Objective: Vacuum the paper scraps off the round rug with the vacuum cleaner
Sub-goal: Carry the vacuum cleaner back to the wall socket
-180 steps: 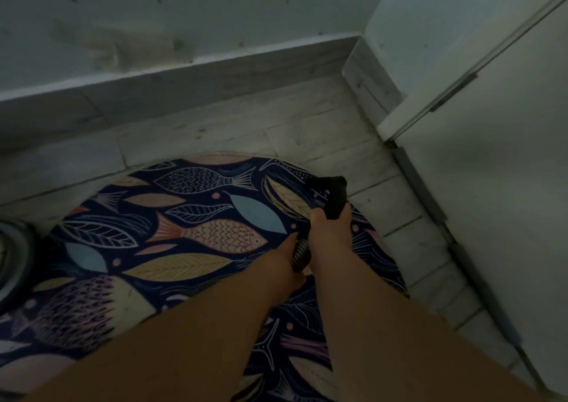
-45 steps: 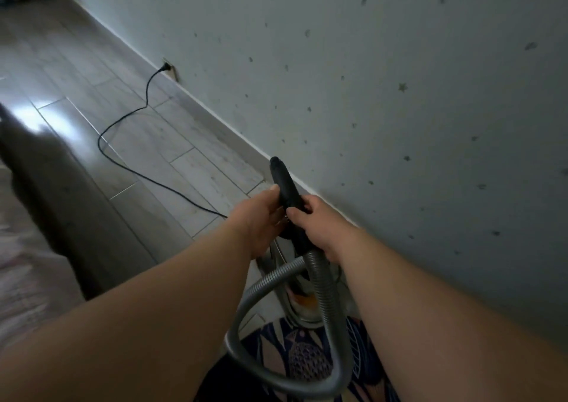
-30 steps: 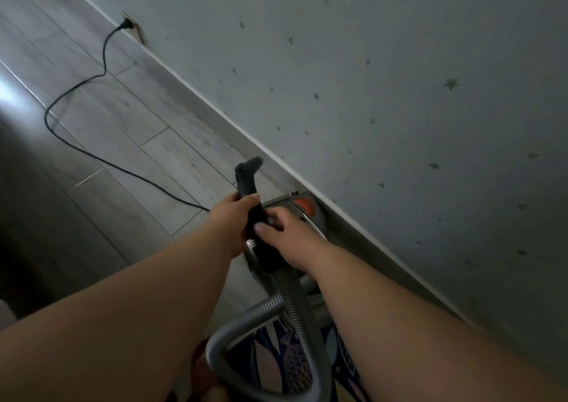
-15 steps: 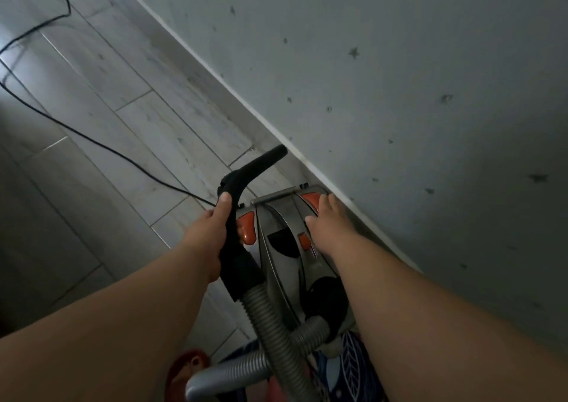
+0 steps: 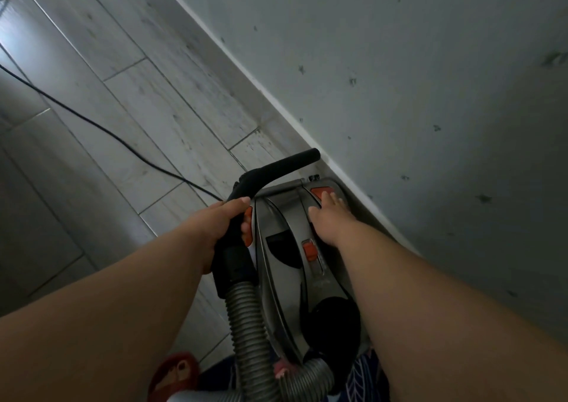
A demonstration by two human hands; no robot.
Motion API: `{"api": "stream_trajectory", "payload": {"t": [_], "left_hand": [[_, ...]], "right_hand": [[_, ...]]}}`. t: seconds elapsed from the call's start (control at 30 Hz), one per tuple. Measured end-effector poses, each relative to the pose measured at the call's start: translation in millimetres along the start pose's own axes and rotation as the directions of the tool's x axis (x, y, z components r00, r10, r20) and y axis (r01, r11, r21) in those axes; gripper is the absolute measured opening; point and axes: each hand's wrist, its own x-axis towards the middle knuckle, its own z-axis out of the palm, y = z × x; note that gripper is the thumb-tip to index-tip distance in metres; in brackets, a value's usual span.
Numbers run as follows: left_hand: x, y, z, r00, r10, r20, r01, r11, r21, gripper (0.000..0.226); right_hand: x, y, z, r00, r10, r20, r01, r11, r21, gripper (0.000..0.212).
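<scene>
A grey canister vacuum cleaner (image 5: 285, 266) with orange buttons stands on the floor against the wall's baseboard. My left hand (image 5: 215, 223) grips the black hose handle (image 5: 261, 177), whose ribbed grey hose (image 5: 246, 324) loops down to the canister's front. My right hand (image 5: 329, 217) lies on top of the canister with straight fingers, the fingertips at the orange button (image 5: 321, 192) near its far end. Only a small dark patterned edge of the round rug (image 5: 365, 374) shows at the bottom. No paper scraps are in view.
A black power cord (image 5: 101, 128) runs across the grey plank floor to the canister's far side. The star-dotted wall (image 5: 415, 94) stands close on the right. A red slipper (image 5: 178, 374) shows at the bottom edge.
My view swung from the rug to the canister. My right hand left the hose handle and reached onto the canister's top; now its fingertips sit further forward at the orange button. My left hand still holds the handle.
</scene>
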Motion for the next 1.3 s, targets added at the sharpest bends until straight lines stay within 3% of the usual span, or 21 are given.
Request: {"api": "stream_trajectory", "payload": {"t": [0.4, 0.6, 0.77, 0.87, 0.97, 1.07, 1.17, 1.3], "left_hand": [[8, -2, 2, 1.000, -0.015, 0.008, 0.015, 1.000, -0.019, 0.014], [12, -1, -3, 1.000, -0.025, 0.012, 0.025, 1.000, -0.004, 0.015], [9, -5, -17, 0.998, -0.058, 0.012, 0.058, 0.998, -0.024, 0.019], [9, -11, -31, 0.997, -0.066, -0.044, 0.065, 0.998, -0.012, 0.038], [3, -14, -43, 0.996, -0.065, -0.065, 0.063, 0.997, -0.033, 0.042], [-6, -16, -53, 0.996, -0.040, -0.078, 0.033, 0.995, -0.091, 0.032], [-15, -17, -63, 0.997, -0.030, -0.070, 0.018, 0.985, -0.169, 0.024], [-13, -16, -87, 0.996, -0.046, -0.074, 0.030, 0.979, -0.203, 0.032]], "right_hand": [[20, -2, 2, 0.992, 0.078, 0.096, -0.077, 0.997, -0.007, 0.061], [19, -2, -4, 0.992, 0.043, 0.118, -0.044, 0.999, 0.007, 0.061], [-12, -1, 1, 0.999, -0.032, 0.016, 0.029, 0.988, 0.150, 0.069], [-42, -2, 17, 0.995, -0.057, -0.084, 0.069, 0.988, 0.137, 0.082], [-63, -4, 28, 0.998, -0.055, -0.044, 0.056, 0.998, 0.016, 0.098], [-70, -7, 34, 0.999, -0.004, 0.044, 0.006, 0.999, -0.045, 0.102], [-71, -15, 34, 0.999, 0.030, 0.039, -0.029, 0.999, -0.018, 0.098], [-70, -36, 26, 1.000, 0.012, 0.000, -0.012, 0.999, 0.046, 0.092]]}}
